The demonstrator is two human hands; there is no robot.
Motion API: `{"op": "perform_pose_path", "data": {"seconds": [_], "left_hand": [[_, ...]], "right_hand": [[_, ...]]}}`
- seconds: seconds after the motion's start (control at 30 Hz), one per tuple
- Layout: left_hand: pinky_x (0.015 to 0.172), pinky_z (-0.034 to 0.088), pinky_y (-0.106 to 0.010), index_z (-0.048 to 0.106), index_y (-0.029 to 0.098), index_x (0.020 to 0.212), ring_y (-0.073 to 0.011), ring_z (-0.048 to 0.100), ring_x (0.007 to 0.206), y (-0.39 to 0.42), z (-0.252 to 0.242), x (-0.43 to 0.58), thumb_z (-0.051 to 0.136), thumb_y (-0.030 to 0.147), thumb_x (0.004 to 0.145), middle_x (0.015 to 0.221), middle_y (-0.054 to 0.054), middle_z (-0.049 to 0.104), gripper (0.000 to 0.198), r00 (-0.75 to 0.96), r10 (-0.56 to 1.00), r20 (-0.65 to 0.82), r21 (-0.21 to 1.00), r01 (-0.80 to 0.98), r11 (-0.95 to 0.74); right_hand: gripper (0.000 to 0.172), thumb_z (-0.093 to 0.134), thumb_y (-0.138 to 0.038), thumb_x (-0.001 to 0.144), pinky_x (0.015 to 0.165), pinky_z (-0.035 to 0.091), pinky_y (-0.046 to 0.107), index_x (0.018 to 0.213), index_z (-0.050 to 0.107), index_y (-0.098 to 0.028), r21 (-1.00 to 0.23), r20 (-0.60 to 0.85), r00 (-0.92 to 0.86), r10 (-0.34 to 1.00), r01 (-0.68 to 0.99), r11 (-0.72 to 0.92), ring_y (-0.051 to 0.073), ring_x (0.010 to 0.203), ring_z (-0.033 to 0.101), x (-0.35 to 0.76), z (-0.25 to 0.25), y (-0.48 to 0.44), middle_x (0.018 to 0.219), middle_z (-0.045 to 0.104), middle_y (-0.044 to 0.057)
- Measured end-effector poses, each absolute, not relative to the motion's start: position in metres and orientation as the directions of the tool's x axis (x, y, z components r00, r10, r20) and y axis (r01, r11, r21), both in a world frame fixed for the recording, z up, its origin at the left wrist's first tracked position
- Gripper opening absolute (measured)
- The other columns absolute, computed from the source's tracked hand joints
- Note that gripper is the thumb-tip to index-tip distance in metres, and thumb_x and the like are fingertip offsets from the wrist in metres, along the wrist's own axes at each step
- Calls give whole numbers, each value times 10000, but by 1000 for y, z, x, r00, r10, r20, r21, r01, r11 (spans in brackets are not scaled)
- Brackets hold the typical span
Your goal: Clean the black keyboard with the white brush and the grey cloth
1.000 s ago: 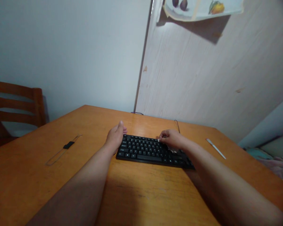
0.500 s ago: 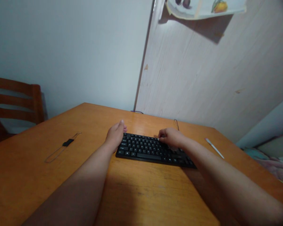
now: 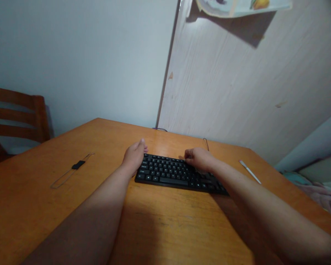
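Note:
A black keyboard (image 3: 165, 172) lies flat on the wooden table, its long side running across in front of me. At its left end, my left hand (image 3: 134, 157) grips the edge, thumb on top and fingertips curled past the far corner. My right hand (image 3: 199, 159) is over the keyboard's right part, at the top key row, with its fingers pinched together. Whatever is between those fingers is hidden. My right hand and forearm cover many of the right-side keys.
On the table (image 3: 182, 221), a thin wire loop with a black piece (image 3: 78, 165) lies to the left. A white-handled brush (image 3: 250, 172) lies to the right. Behind the keyboard a dark cable (image 3: 206, 143) runs toward the wall. A wooden chair (image 3: 19, 114) stands at the left.
The view has tilted slightly, so everything sits a little higher. A small white bit at my right fingertips no longer shows clearly. Both hands stay at about the same places on the keyboard.

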State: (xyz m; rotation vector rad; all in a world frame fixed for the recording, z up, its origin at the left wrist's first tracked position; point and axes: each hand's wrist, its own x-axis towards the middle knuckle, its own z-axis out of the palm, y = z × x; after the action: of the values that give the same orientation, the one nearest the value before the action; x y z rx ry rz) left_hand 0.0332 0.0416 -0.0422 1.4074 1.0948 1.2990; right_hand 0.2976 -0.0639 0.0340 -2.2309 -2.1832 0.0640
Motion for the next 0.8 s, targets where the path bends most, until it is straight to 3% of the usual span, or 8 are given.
{"op": "perform_pose_path", "data": {"seconds": [0.8], "left_hand": [[734,522,-351,693,175,820,-262,705,809,44,-44,34,501,760,843,863,-129,750,616,51,977,208,976,48,-210]], "right_hand": [[153,625,-222,844,628,371,290,925,753,-231,-38,-17,-30,999,999,30,214,793,654,295,35,-70,879,761,63]]}}
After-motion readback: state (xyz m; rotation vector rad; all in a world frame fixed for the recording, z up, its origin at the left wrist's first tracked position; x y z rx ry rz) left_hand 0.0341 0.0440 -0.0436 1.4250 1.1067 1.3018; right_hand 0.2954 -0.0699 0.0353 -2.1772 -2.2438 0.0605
